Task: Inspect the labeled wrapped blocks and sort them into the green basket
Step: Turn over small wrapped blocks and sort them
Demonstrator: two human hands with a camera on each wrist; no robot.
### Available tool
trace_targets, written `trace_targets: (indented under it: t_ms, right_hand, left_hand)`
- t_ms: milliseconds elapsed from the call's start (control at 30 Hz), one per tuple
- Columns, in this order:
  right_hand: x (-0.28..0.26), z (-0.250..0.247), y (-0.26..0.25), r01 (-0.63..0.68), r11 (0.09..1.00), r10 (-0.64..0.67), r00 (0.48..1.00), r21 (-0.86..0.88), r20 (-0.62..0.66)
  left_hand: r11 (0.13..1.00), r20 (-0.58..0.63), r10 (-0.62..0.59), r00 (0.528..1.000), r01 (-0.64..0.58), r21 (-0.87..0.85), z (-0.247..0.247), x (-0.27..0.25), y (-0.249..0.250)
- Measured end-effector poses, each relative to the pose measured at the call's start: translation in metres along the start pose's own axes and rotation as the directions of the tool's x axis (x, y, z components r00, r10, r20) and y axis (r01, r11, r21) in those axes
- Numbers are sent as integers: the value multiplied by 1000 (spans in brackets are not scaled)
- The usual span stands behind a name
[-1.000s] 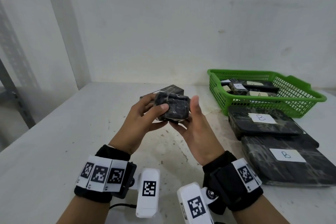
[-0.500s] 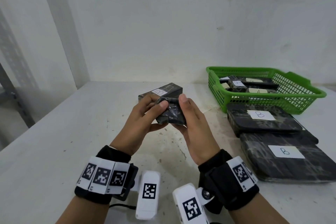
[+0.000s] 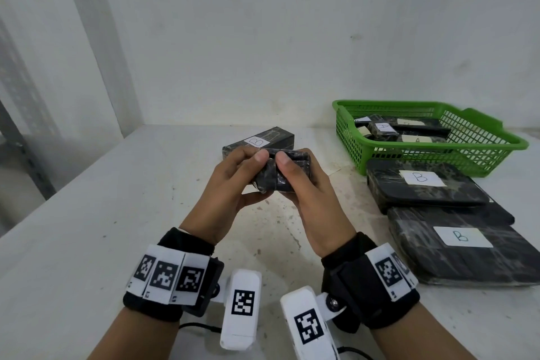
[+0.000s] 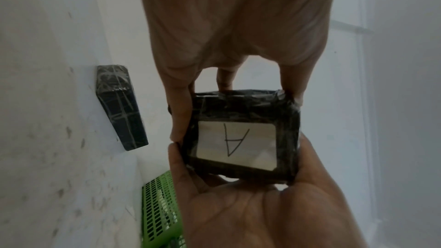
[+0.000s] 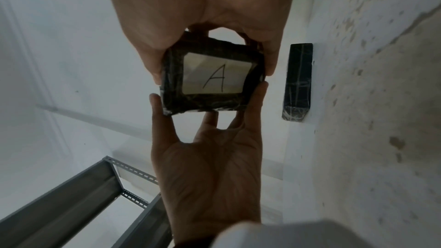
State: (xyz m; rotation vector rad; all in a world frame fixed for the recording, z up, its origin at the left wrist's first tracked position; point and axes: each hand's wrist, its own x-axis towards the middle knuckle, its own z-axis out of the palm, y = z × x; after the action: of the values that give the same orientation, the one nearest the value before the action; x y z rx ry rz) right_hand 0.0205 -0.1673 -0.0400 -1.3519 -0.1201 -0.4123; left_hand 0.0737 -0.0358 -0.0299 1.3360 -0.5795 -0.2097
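A small block (image 3: 273, 184) wrapped in black film is held above the table between both hands. My left hand (image 3: 248, 172) grips its left side and my right hand (image 3: 301, 178) its right side, both thumbs on the upper face. The white label with "A" (image 4: 236, 144) is on the underside, seen in both wrist views (image 5: 216, 78). The green basket (image 3: 350, 137) stands at the back right with several "A" blocks (image 3: 382, 127) inside.
A long block marked "B" (image 3: 260, 142) lies just behind my hands. Two large flat "B" blocks (image 3: 420, 193) (image 3: 467, 245) lie in front of the basket at the right. A grey metal shelf frame (image 5: 71, 195) stands left of the table.
Both hands have turned the small block over, so its broad face no longer faces me and the label side points down. My thumbs have shifted onto the upper face.
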Motion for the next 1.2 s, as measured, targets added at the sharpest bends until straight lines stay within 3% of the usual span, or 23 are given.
trace_targets:
  t_ms: [133, 400, 567, 733, 867, 967, 1200]
  right_hand:
    - [1, -3, -3, -16, 999, 17, 1000, 45, -18]
    - [1, -3, -10, -56, 998, 59, 993, -24, 102]
    - [3, -6, -9, -56, 997, 57, 998, -52, 21]
    - [7, -18, -7, -105, 994, 105, 994, -33, 11]
    - [12, -26, -3, -85, 996, 84, 989, -2, -125]
    - [16, -29, 0, -76, 990, 100, 975, 121, -199]
    - [20, -34, 0, -227, 946, 263, 955, 232, -136]
  left_hand:
    - [999, 31, -29, 999, 30, -12, 0, -1, -1]
    - [998, -25, -49, 998, 48, -44, -4, 2, 1]
    - [995, -29, -99, 995, 98, -15, -1, 1, 1]
    - [976, -116, -194, 974, 181, -119, -6, 5, 4]
    - [970, -155, -213, 965, 189, -156, -12, 8, 3]
    - [971, -159, -188, 969, 159, -179, -13, 9, 2]
    - [965, -152, -185, 971, 150, -215, -11, 11, -5]
